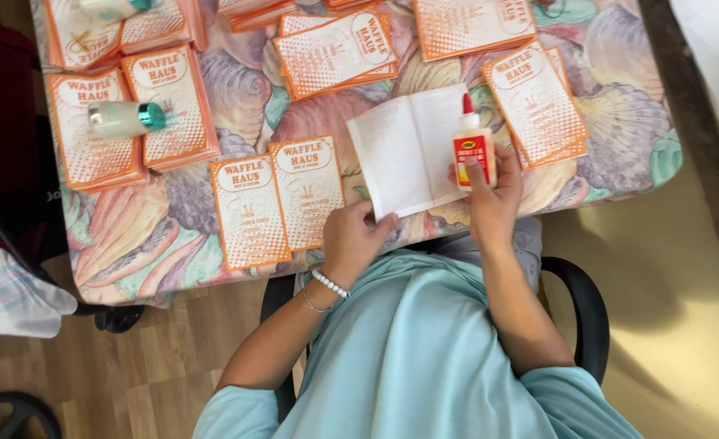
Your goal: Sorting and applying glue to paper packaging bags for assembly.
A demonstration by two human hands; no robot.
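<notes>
A blank white folded card (408, 150) lies open at the near edge of the table. My left hand (355, 238) pinches its near left corner between thumb and fingers. My right hand (493, 199) grips a small white glue bottle (474, 146) with a red cap and red label, held upright over the card's right edge. An orange-and-white printed card (278, 199) lies open just left of the blank one.
Stacks of orange printed cards (132, 114) cover a table with a seashell-patterned cloth (619, 130). A clear bottle with a teal cap (125, 118) lies on the left stack. A black chair arm (591, 313) curves at my right. Wooden floor lies below.
</notes>
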